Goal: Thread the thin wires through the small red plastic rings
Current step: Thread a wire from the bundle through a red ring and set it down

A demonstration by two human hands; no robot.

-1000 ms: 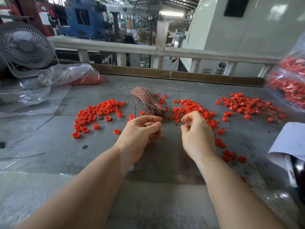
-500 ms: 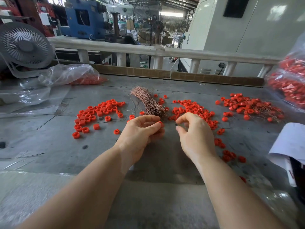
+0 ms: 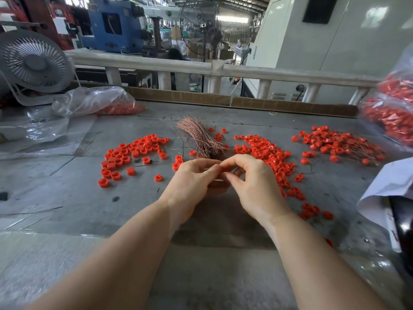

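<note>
Both hands pinch one red ring between fingertips

No readable text, labels or numbers anywhere (background machine markings too blurred).

On the table, the wire bundle lies between two ring piles, behind the hands.
</note>
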